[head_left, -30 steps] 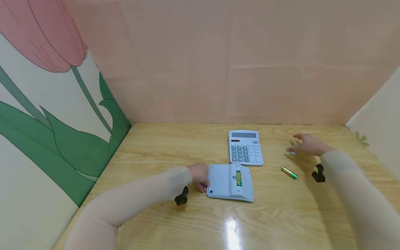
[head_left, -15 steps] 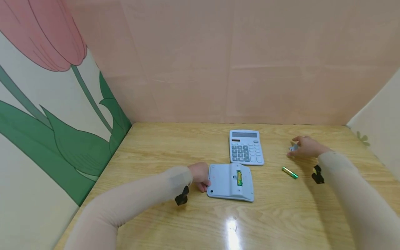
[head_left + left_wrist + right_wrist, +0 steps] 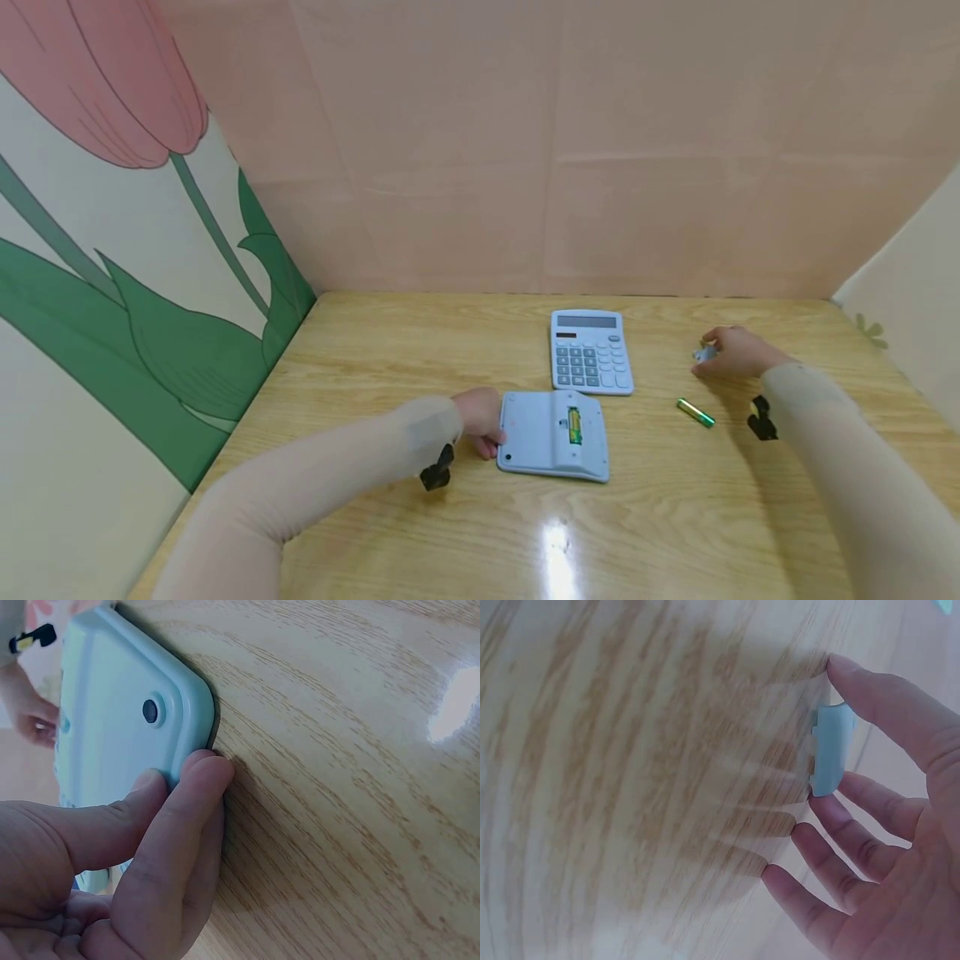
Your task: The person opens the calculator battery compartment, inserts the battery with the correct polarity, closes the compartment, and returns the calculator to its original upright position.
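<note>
A pale blue calculator (image 3: 528, 433) lies face down, its battery compartment uncovered with a green-gold battery (image 3: 574, 426) inside. My left hand (image 3: 478, 417) pinches its left edge; in the left wrist view the thumb is on the back near a dark round foot (image 3: 151, 712), with fingers at the rim. At the right, my right hand (image 3: 738, 353) holds a small pale blue battery cover (image 3: 705, 354) between thumb and fingers, close to the tabletop. The right wrist view shows the cover (image 3: 832, 750) with small tabs along one edge; the other fingers are spread at the wood.
A second calculator (image 3: 591, 354) lies face up behind the first. A loose green-gold battery (image 3: 695, 412) rests on the wooden table (image 3: 420, 533) in front of my right hand. A pink backdrop (image 3: 480, 167) rises at the table's far edge.
My right thumb and fingers have closed in around the battery cover, which has shifted slightly away from me. The left hand and the calculators have stayed put.
</note>
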Available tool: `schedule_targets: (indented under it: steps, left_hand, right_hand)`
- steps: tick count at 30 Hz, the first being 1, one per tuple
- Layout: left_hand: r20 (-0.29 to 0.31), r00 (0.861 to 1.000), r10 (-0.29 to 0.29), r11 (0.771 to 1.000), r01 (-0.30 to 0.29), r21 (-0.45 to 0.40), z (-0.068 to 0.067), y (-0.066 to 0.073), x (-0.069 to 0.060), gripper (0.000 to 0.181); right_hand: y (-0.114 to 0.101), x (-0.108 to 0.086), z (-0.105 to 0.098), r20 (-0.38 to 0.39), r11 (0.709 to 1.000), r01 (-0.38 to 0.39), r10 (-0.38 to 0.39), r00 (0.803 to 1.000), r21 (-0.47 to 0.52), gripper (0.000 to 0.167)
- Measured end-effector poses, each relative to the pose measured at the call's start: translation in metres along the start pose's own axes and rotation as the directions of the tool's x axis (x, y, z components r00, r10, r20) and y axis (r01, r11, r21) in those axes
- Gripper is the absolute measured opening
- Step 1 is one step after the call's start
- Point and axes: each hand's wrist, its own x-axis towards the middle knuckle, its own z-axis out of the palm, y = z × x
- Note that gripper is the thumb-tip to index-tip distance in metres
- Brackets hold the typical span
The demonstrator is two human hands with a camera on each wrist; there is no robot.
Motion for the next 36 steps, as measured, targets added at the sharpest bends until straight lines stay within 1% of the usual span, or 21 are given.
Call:
schedule_targets:
  steps: [7,13,17,21,25,29,32,36]
  left_hand:
    - [0.001,1.0,-0.005,1.0,0.005,-0.001,0.0,0.001,0.0,0.014]
    - [0.005,1.0,-0.011,1.0,0.011,0.001,0.0,0.002,0.0,0.014]
    - [0.007,1.0,-0.009,1.0,0.009,0.014,0.0,0.003,0.0,0.014]
    - [-0.001,1.0,-0.009,1.0,0.009,0.008,-0.001,0.003,0.0,0.014]
    - [-0.008,1.0,-0.012,1.0,0.012,0.002,-0.001,0.002,-0.001,0.014]
    - [-0.01,1.0,-0.016,1.0,0.016,0.004,0.0,0.003,-0.002,0.014]
    - [-0.008,1.0,-0.012,1.0,0.012,0.007,0.0,0.003,-0.002,0.014]
    - [-0.006,1.0,-0.006,1.0,0.006,0.008,-0.001,0.003,-0.002,0.015]
  right_hand:
    - [-0.001,0.0,-0.001,-0.002,1.0,0.01,-0.01,1.0,0.007,0.065]
    - [0.0,-0.001,-0.001,0.004,1.0,0.009,-0.009,1.0,0.012,0.066]
    - [-0.01,-0.004,-0.003,-0.006,0.999,0.026,-0.026,1.0,0.028,0.068]
    - [-0.028,-0.005,-0.008,-0.026,0.998,0.061,-0.061,0.998,0.029,0.067]
    - [-0.049,-0.007,-0.014,-0.027,0.997,0.079,-0.079,0.997,0.022,0.069]
    - [-0.074,-0.009,-0.017,-0.032,0.996,0.085,-0.084,0.996,0.014,0.08]
    - [-0.094,-0.011,-0.017,-0.043,0.995,0.096,-0.096,0.995,0.006,0.085]
    - [-0.123,-0.017,-0.012,-0.048,0.992,0.126,-0.126,0.991,0.009,0.075]
